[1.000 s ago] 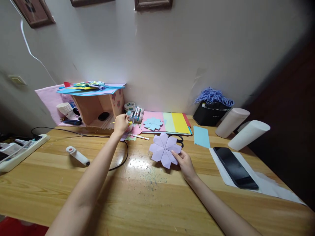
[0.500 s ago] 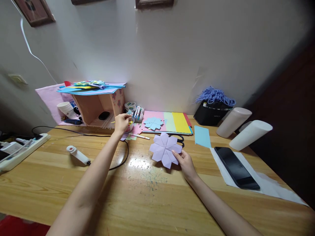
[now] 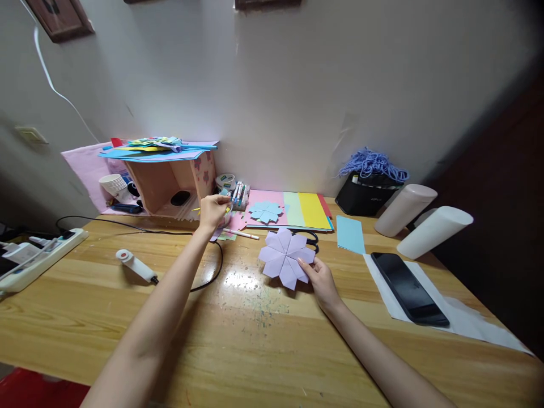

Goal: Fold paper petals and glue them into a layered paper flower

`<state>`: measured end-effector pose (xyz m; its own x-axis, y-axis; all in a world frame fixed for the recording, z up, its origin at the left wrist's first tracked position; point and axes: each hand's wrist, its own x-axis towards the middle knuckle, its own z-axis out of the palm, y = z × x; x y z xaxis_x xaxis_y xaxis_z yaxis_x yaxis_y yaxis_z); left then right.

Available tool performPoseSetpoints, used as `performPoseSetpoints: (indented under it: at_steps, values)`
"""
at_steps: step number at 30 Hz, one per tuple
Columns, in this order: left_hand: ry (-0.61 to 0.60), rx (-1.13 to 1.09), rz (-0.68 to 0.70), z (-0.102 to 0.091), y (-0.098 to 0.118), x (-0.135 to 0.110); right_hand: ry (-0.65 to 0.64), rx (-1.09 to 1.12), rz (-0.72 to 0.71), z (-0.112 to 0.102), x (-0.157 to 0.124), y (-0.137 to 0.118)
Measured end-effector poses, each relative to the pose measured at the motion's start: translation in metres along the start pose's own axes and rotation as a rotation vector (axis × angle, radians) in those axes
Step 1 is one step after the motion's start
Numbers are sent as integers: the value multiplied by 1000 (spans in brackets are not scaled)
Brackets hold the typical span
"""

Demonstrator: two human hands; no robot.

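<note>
Between the thumb and fingers of my right hand point(image 3: 323, 283) is a purple paper flower point(image 3: 284, 258), tilted above the table with its creased petals spread. My left hand point(image 3: 213, 211) is closed, fingertips pinched together over a small clear tub point(image 3: 228, 214) with bits of paper in it; what the fingers hold, if anything, is hidden. A light blue paper flower point(image 3: 266, 212) lies on the stack of coloured paper point(image 3: 312, 211) behind. Black scissor handles point(image 3: 313, 239) show partly behind the purple flower. A white pen point(image 3: 241, 233) lies near the tub.
A pink box point(image 3: 170, 187) with paper on top stands at the back left. A white corded tool point(image 3: 135, 265) and a power strip point(image 3: 46, 258) lie left. On the right are a phone point(image 3: 408, 289), blue paper point(image 3: 350, 234), two white rolls point(image 3: 436, 232) and a black holder point(image 3: 361, 195) with yarn.
Both hands stay almost where they were, the right with the purple flower in its grip. The left hand still hangs over the tub; the view has shifted only slightly.
</note>
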<state>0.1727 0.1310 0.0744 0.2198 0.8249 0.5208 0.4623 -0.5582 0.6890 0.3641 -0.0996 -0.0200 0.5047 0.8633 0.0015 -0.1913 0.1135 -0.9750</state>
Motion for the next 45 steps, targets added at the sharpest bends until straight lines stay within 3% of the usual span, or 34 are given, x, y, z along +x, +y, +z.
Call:
performPoseSetpoints:
  at_steps: [7,12,15,18,19,22,27,33,40,45]
  values:
    - [16,-25,2,-2,2,-1,-4,6,5,0,0,1]
    - [-43,-22,-29,0,10,-8,-12,10,2,-2,1,3]
    - [-242,-162,-124,4,23,-24,-13,13,-19,-3,1,4]
    - [-661,-460,-297,9,37,-50,-16,35,-23,-3,0,5]
    - [-746,-500,-332,11,42,-60,-17,46,-24,-2,-1,5]
    - [-883,-555,-364,19,50,-90,-31,68,-27,0,-2,5]
    - [-775,-642,-540,37,58,-121,-55,47,-22,3,-5,1]
    - [-634,-596,-643,47,67,-127,-57,13,14,4,-7,-3]
    - [-685,-555,-653,48,73,-134,-161,-36,98,3,-8,-11]
    - [-733,-590,-652,49,72,-136,-128,-33,117,5,-10,-15]
